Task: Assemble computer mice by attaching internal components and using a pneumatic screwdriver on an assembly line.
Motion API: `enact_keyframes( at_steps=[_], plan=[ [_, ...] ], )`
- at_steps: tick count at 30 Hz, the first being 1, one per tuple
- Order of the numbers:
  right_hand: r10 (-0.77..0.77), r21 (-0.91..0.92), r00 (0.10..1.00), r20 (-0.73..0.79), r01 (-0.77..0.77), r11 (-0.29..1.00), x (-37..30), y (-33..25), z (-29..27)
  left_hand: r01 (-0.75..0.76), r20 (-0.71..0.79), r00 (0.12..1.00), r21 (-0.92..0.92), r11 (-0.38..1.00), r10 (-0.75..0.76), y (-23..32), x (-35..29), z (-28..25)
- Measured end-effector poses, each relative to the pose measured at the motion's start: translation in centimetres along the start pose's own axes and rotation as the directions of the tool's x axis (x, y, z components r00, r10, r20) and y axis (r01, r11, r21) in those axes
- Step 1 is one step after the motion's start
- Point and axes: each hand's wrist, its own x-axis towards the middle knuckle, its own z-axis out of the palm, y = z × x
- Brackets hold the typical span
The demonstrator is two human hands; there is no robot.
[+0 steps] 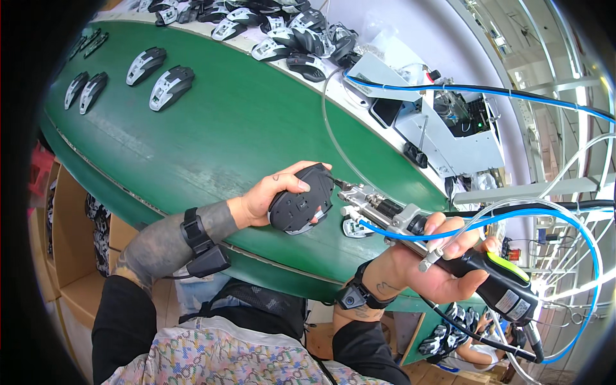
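My left hand [262,196] grips a black computer mouse [299,204] above the green belt, its underside turned toward me, the thumb lying on it. In my right hand [428,274] is a powered screwdriver [497,285] with a black and yellow-green body and a metal feeding head. Its tip points left and reaches the mouse's upper right edge; whether it touches a screw is too small to tell. Behind the screwdriver head, another mouse [355,226] lies on the belt, partly hidden.
Several half-built grey and black mice [171,88] lie on the green belt [212,122] at the left; more are heaped on the far ledge [247,40]. A white machine [449,138] stands far right. A blue hose [513,213] loops beside my right hand. Another person [478,353] sits lower right.
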Motion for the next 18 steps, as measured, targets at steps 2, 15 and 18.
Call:
enact_keyframes(
  at_steps=[2, 15, 18],
  plan=[
    [0.006, 0.0, 1.0, -0.009, -0.006, 1.0, 0.1, -0.1, 0.0, 0.006, -0.026, 1.0, -0.007, 1.0, -0.006, -0.1, -0.1, 0.0],
    [-0.023, -0.003, 1.0, 0.004, 0.023, 1.0, 0.4, -1.1, -0.8, -0.169, -0.362, 0.912, 0.094, 0.981, 0.191, 0.1, 0.9, -1.3],
    [-0.01, -0.031, 1.0, 0.0, 0.01, 0.999, 0.4, -1.3, -0.8, -0.181, -0.293, 0.939, 0.018, 0.983, 0.179, 0.5, 0.9, -1.3]
  ],
)
